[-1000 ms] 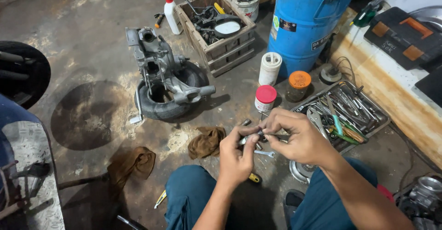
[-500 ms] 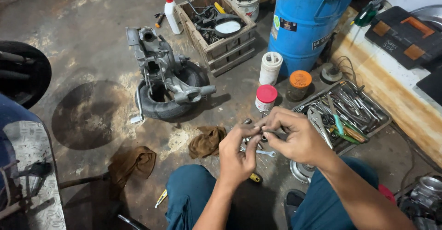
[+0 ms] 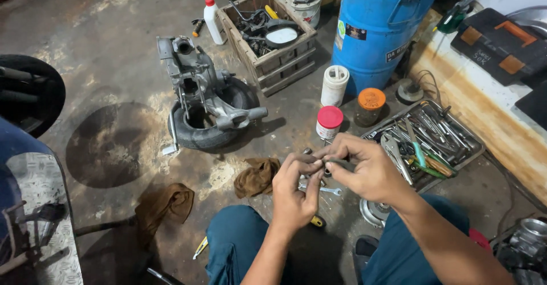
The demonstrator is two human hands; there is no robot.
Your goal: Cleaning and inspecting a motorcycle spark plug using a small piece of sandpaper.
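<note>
My left hand and my right hand meet in front of me, fingertips pinched together on a small dark metal part. Both hands grip it above the oily concrete floor. Just below them lie a small spanner and a few loose metal pieces. A brown rag lies left of my left hand. My knees in blue trousers frame the bottom of the view.
A grey engine casing rests on a small tyre. Behind are a wooden crate of parts, a blue drum, a red-lidded jar, an orange-lidded jar and a metal tray holding several tools. Another rag lies left.
Both hands have stayed together on the small part, shifting only slightly as the fingers work it. Nothing else on the floor has moved.
</note>
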